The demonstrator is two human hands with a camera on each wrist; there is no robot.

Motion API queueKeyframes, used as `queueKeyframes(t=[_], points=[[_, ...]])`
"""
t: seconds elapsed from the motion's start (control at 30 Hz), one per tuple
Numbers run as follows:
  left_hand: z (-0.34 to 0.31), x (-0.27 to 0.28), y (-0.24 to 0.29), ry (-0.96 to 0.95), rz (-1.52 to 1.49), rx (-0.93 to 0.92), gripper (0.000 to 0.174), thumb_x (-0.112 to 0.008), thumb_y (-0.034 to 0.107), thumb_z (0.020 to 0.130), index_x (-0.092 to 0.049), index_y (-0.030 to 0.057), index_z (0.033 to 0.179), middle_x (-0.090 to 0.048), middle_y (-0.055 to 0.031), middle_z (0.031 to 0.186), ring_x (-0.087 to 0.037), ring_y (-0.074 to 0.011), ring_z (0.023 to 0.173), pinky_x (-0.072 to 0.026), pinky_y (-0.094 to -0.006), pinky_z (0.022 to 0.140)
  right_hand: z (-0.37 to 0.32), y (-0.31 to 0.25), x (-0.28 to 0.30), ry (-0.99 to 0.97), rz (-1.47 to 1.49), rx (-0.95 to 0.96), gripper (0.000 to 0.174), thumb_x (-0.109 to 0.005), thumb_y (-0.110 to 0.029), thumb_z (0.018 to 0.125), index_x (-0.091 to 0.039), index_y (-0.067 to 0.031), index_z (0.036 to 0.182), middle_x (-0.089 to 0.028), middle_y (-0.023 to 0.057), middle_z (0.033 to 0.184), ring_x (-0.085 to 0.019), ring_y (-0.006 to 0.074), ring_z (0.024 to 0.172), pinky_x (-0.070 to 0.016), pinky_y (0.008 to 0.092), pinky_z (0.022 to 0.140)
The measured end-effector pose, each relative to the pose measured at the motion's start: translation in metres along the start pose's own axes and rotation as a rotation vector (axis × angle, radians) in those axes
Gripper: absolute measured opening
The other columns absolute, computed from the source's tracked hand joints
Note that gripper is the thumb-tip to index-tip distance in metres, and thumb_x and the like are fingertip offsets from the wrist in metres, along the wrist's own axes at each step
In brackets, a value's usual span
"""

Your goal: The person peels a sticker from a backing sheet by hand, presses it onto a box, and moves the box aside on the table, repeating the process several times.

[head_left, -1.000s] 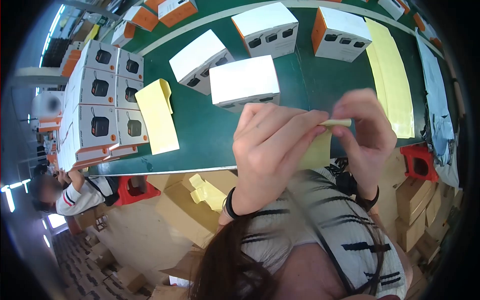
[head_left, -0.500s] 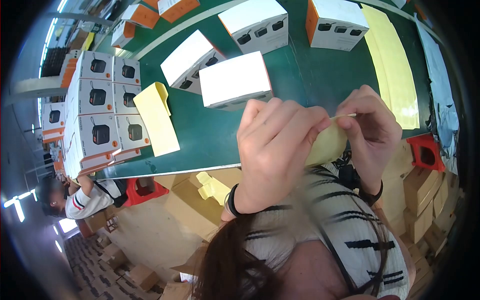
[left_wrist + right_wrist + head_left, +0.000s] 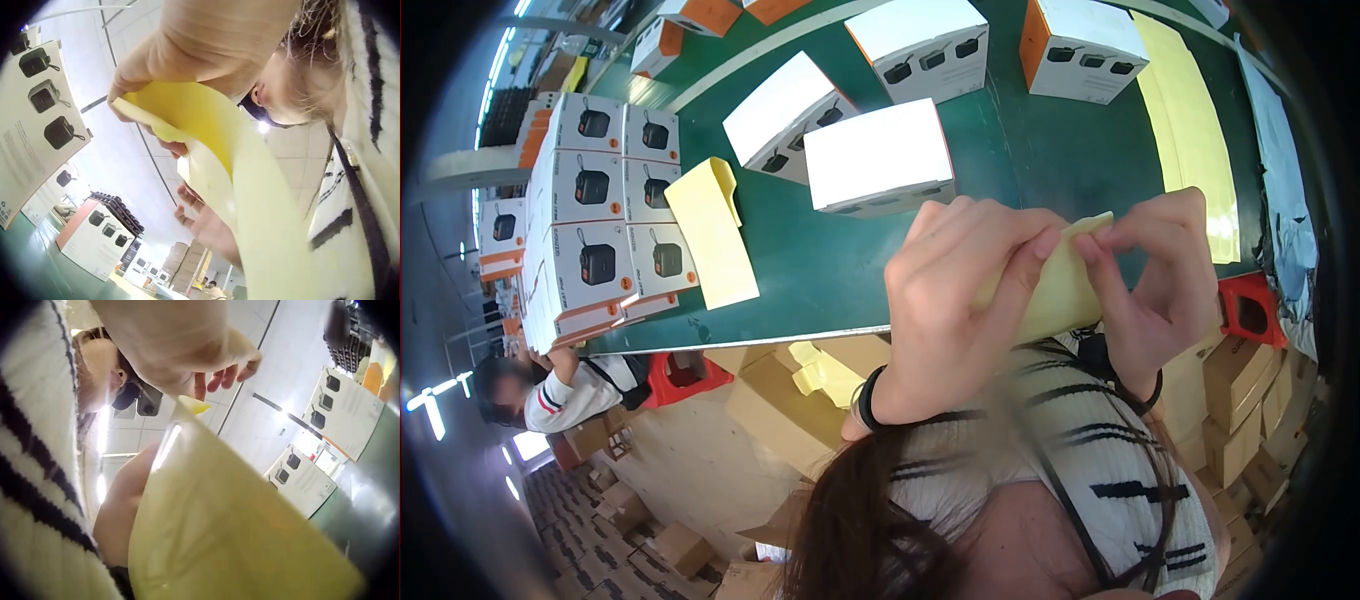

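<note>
Between both hands is a thin yellow sheet (image 3: 1060,290), raised near the chest, with a glossy face and a curved, bent upper part. My left hand (image 3: 960,295) pinches its upper edge between thumb and fingers. On the other side, the thumb and forefinger of my right hand (image 3: 1165,275) pinch the same edge, close to the left fingertips. From the left wrist, the sheet (image 3: 269,206) curves away below the hand, its deeper yellow inner side showing. The right wrist view has the sheet's broad shiny face (image 3: 212,519) hanging under the right hand (image 3: 181,344).
White-and-orange speaker boxes, one of them nearest the hands (image 3: 880,160), stand on the green table (image 3: 820,270). More are stacked at the left (image 3: 590,190). A folded yellow sheet (image 3: 720,240) leans there; flat yellow sheets (image 3: 1190,150) lie right. An open carton (image 3: 790,410) sits below the table edge.
The narrow rolled strip between the fingertips has given way to a sheet edge standing up, with more of its face showing. My right hand has shifted slightly right and its fingers have closed on the edge.
</note>
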State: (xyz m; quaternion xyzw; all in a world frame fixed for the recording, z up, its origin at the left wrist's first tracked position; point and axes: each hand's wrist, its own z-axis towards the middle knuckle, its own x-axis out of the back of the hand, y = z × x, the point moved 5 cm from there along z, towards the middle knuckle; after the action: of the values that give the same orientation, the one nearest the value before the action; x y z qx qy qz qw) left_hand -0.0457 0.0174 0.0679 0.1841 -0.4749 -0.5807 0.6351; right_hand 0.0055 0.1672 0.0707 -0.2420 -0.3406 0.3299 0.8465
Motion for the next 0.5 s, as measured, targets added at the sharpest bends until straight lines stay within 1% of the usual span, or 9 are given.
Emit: queueKeyframes(t=[0.07, 0.13, 0.17, 0.23, 0.27, 0.33, 0.37, 0.43, 0.5], points=[[-0.002, 0.002, 0.001, 0.003, -0.041, 0.036, 0.011, -0.071, -0.003, 0.075, -0.068, 0.0031, 0.084, -0.062, -0.0046, 0.072, -0.054, -0.0206, 0.061, -0.0371, -0.0314, 0.059, -0.001, -0.006, -0.002, -0.008, -0.014, 0.019, 0.025, -0.079, 0.006, 0.065, -0.067, 0.0003, 0.086, -0.061, 0.0074, 0.08, -0.057, 0.0175, 0.076, -0.0465, 0.0262, 0.066], [-0.004, 0.002, -0.001, -0.07, -0.103, 0.16, 0.009, -0.061, -0.009, 0.082, -0.066, -0.0057, 0.09, -0.065, -0.0082, 0.079, -0.058, -0.0143, 0.07, -0.0452, -0.0241, 0.065, 0.001, -0.008, -0.006, -0.026, 0.062, -0.095, 0.026, -0.077, 0.007, 0.065, -0.067, 0.0015, 0.089, -0.063, 0.0078, 0.08, -0.058, 0.0161, 0.071, -0.0466, 0.025, 0.062], [-0.004, 0.002, 0.0, -0.069, -0.103, 0.162, 0.009, -0.061, -0.009, 0.082, -0.066, -0.0057, 0.09, -0.065, -0.0082, 0.079, -0.058, -0.0143, 0.07, -0.0452, -0.0241, 0.065, 0.002, -0.007, -0.007, -0.029, 0.062, -0.095, 0.026, -0.077, 0.007, 0.065, -0.067, 0.0015, 0.089, -0.063, 0.0078, 0.08, -0.058, 0.0161, 0.071, -0.0466, 0.025, 0.062], [-0.003, 0.002, 0.005, -0.048, -0.096, 0.1, 0.01, -0.061, -0.01, 0.083, -0.066, -0.0066, 0.091, -0.065, -0.0088, 0.079, -0.058, -0.0137, 0.071, -0.0448, -0.0238, 0.066, 0.004, -0.005, -0.008, -0.035, 0.177, -0.096, 0.027, -0.074, 0.009, 0.066, -0.067, 0.0028, 0.091, -0.064, 0.0089, 0.083, -0.058, 0.0154, 0.069, -0.0469, 0.0246, 0.061], [-0.004, 0.002, 0.005, -0.049, -0.097, 0.102, 0.01, -0.061, -0.01, 0.083, -0.066, -0.0066, 0.091, -0.065, -0.0088, 0.079, -0.058, -0.0137, 0.071, -0.0448, -0.0238, 0.066, 0.004, -0.006, -0.007, -0.036, 0.176, -0.098, 0.027, -0.074, 0.009, 0.066, -0.067, 0.0028, 0.091, -0.064, 0.0089, 0.083, -0.058, 0.0154, 0.069, -0.0469, 0.0246, 0.061], [-0.005, 0.004, 0.007, -0.025, -0.083, 0.051, 0.012, -0.062, -0.011, 0.081, -0.067, -0.0059, 0.091, -0.065, -0.0089, 0.08, -0.057, -0.0147, 0.071, -0.0445, -0.0239, 0.066, 0.004, -0.008, -0.01, -0.065, 0.248, -0.134, 0.029, -0.065, 0.019, 0.067, -0.063, 0.007, 0.093, -0.061, 0.0122, 0.089, -0.058, 0.0172, 0.076, -0.046, 0.0266, 0.072], [-0.005, 0.003, 0.007, -0.028, -0.082, 0.052, 0.012, -0.062, -0.011, 0.081, -0.067, -0.0059, 0.091, -0.065, -0.0089, 0.08, -0.057, -0.0147, 0.071, -0.0445, -0.0239, 0.066, 0.003, -0.008, -0.01, -0.064, 0.249, -0.137, 0.029, -0.065, 0.019, 0.067, -0.063, 0.007, 0.093, -0.061, 0.0122, 0.089, -0.058, 0.0172, 0.076, -0.046, 0.0266, 0.072], [-0.005, 0.005, 0.009, 0.042, -0.051, 0.018, 0.017, -0.071, -0.007, 0.072, -0.068, 0.0014, 0.087, -0.067, -0.0055, 0.077, -0.061, -0.0206, 0.067, -0.043, -0.0309, 0.065, 0.003, -0.009, -0.012, -0.07, 0.247, -0.129, 0.028, -0.065, 0.018, 0.067, -0.063, 0.007, 0.093, -0.062, 0.0121, 0.089, -0.059, 0.0176, 0.077, -0.0463, 0.0266, 0.074], [-0.005, 0.006, 0.009, 0.03, -0.019, -0.011, 0.018, -0.071, -0.008, 0.072, -0.068, 0.0012, 0.087, -0.066, -0.0053, 0.078, -0.061, -0.0207, 0.067, -0.0429, -0.0309, 0.065, 0.004, -0.01, -0.013, -0.085, 0.225, -0.153, 0.028, -0.065, 0.018, 0.067, -0.063, 0.0069, 0.093, -0.062, 0.0119, 0.09, -0.059, 0.0174, 0.078, -0.0463, 0.0267, 0.074]])
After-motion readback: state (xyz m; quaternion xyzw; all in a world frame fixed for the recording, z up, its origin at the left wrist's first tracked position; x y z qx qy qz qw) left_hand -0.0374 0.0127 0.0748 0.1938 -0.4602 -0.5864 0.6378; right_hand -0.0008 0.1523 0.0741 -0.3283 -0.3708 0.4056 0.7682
